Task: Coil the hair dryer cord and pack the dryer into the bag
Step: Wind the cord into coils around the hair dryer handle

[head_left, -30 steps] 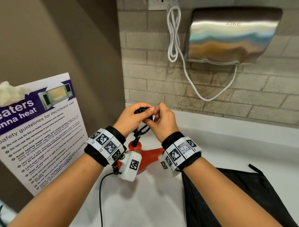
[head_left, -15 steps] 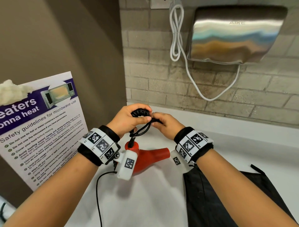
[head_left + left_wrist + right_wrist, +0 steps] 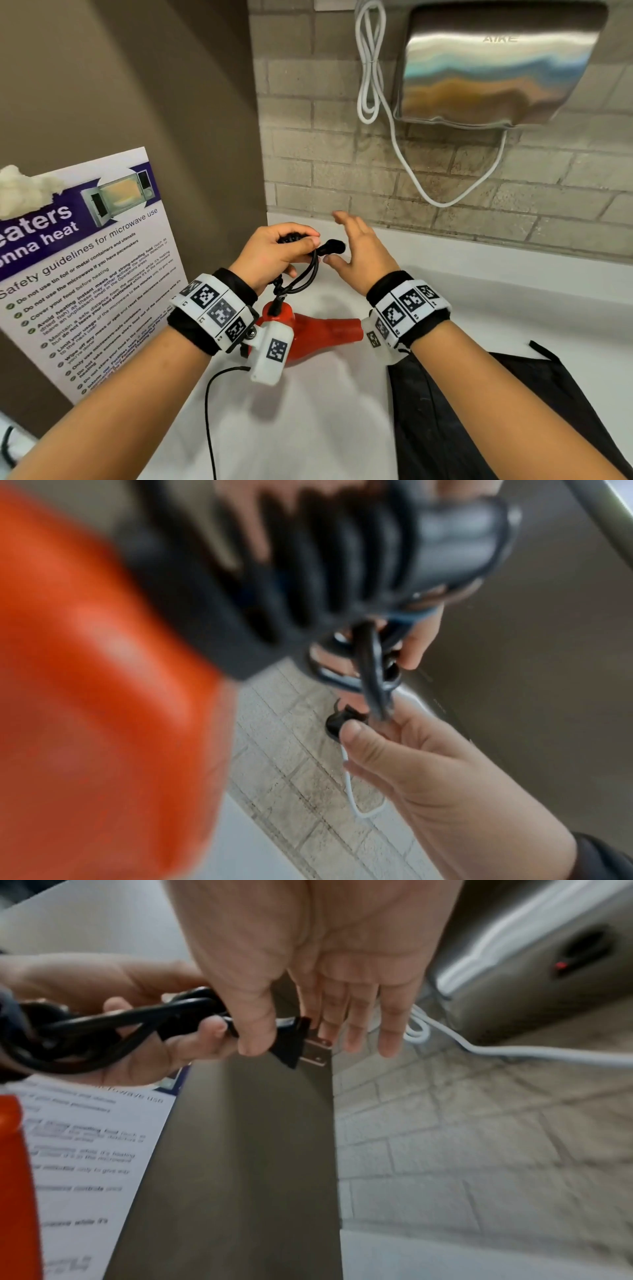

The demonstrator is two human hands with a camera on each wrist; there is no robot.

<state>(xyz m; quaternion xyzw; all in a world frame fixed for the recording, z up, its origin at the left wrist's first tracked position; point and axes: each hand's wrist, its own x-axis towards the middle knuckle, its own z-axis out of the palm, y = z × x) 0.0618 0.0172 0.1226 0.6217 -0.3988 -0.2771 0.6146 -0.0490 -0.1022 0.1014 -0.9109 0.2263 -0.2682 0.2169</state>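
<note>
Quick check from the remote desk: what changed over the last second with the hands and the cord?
The right hand let go of the cord and drew back to the right, fingers now spread beside the plug. The left hand still grips the coiled bundle. The red hair dryer and black bag stayed on the counter.

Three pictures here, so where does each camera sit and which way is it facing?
Head: worn high, looking forward and down at both forearms, the red hair dryer and black bag.
Left wrist: looks along the left hand at the coiled black cord.
Right wrist: looks along the open right hand toward the brick wall.
Shared: both wrist views show the cord's black plug.
</note>
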